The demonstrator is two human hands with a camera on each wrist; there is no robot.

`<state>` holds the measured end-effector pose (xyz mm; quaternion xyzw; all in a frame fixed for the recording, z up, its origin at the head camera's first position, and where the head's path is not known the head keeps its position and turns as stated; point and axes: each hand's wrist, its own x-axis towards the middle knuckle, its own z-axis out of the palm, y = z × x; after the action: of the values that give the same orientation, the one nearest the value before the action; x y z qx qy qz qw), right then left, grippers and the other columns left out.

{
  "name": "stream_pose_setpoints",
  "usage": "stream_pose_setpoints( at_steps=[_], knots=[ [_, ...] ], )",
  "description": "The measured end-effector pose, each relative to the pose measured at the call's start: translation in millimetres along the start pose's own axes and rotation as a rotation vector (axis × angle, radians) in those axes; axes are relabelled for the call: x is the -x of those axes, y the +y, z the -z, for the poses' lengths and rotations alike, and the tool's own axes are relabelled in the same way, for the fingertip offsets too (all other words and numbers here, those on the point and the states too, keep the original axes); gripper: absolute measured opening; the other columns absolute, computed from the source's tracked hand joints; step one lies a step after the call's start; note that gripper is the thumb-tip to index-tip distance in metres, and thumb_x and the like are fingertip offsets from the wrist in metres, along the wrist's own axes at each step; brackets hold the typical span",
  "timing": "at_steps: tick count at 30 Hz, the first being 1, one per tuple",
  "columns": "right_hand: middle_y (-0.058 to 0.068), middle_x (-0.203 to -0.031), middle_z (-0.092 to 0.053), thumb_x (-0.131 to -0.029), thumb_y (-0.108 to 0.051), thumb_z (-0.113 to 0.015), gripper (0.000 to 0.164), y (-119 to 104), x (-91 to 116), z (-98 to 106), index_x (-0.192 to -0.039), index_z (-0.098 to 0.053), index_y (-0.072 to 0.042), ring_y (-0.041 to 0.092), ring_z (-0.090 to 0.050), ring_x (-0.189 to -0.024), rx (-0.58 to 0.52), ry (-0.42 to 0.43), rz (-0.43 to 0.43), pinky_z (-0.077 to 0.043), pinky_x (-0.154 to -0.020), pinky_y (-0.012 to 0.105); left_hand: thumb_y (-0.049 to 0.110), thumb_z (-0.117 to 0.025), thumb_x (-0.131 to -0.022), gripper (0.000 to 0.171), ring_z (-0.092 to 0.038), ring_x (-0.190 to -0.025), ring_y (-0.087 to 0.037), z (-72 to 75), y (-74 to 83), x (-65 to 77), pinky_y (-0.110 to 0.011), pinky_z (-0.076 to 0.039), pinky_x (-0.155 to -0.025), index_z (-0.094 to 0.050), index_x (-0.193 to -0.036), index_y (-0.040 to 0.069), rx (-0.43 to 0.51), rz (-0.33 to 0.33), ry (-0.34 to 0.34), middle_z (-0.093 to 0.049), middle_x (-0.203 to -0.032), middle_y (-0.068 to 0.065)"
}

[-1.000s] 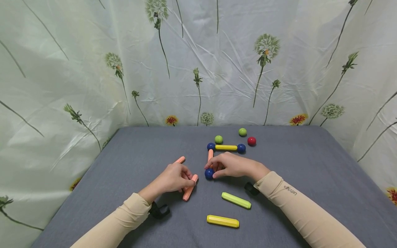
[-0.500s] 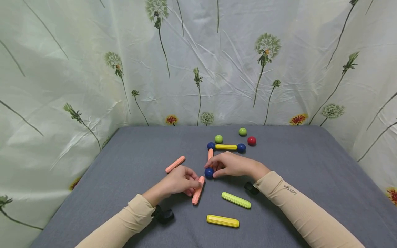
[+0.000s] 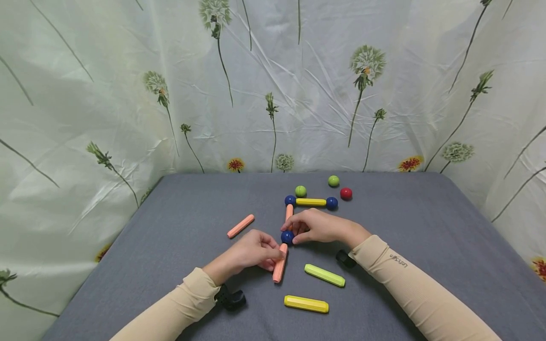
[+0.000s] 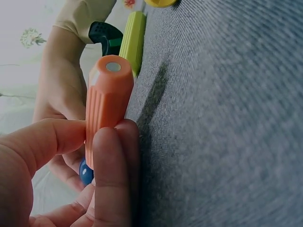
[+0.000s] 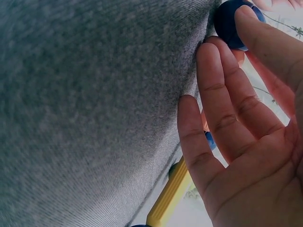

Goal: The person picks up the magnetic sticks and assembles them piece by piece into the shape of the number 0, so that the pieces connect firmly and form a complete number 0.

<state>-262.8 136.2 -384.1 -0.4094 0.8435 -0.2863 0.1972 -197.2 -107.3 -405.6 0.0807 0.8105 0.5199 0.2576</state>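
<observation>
My left hand (image 3: 253, 250) pinches a ribbed salmon magnetic rod (image 3: 279, 269) between thumb and fingers. A round metal disc shows in the rod's end (image 4: 112, 66) in the left wrist view. The rod's far end is right at a blue ball (image 3: 287, 237); whether they touch I cannot tell. My right hand (image 3: 319, 226) holds that ball between thumb and fingers. From the ball another salmon rod (image 3: 289, 211), partly hidden by the fingers, runs back to a second blue ball (image 3: 290, 201). A yellow rod (image 3: 311, 202) joins that one to a third blue ball (image 3: 332, 203).
A loose salmon rod (image 3: 241, 226) lies left of the hands. Nearer me lie a lime rod (image 3: 325, 275) and a yellow rod (image 3: 306, 304). Two green balls, one nearer (image 3: 300, 191) and one farther (image 3: 333, 181), and a red ball (image 3: 346, 193) sit at the back of the grey cloth.
My left hand has moved right with the salmon rod, turning it more lengthwise and bringing its end to the blue ball. The right hand has stayed in place.
</observation>
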Motion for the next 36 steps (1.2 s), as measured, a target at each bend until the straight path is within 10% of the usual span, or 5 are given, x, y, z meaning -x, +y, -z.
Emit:
stream_pose_setpoints(
  at_steps=[36],
  knots=[
    [-0.005, -0.102, -0.072, -0.102, -0.018, -0.076, 0.037, 1.5, 1.2, -2.3, -0.137, -0.070, -0.012, 0.002, -0.065, -0.090, -0.019, 0.009, -0.002, -0.056, -0.086, 0.023, 0.024, -0.080, -0.098, 0.021, -0.073, -0.065, -0.008, -1.7, -1.8, -4.4, -0.027, -0.063, -0.064, -0.079, -0.098, 0.004, 0.035, -0.018, -0.003, -0.077, -0.076, -0.001]
  ],
)
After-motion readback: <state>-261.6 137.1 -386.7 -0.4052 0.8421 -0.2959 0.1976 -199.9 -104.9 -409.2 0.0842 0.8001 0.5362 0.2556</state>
